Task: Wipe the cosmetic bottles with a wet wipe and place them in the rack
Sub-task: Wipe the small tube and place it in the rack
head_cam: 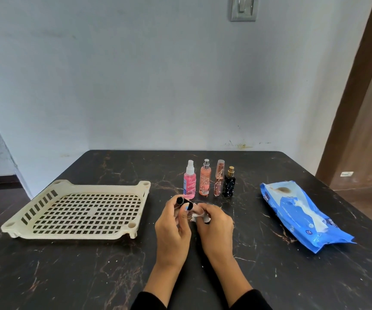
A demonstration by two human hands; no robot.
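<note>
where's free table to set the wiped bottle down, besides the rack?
Bare table in front of the rack, and between the hands and the wipes pack. Rack holds nothing. Crowded: the four-bottle row right behind the hands.

Left hand (172,222) grips black bottle (183,200); right hand (215,224) pinches wipe (195,216).

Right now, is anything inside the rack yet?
Nothing: the rack shows only its bare perforated floor. Four bottles stand on the table beside it. Its near wall hides no part of the floor.
</note>
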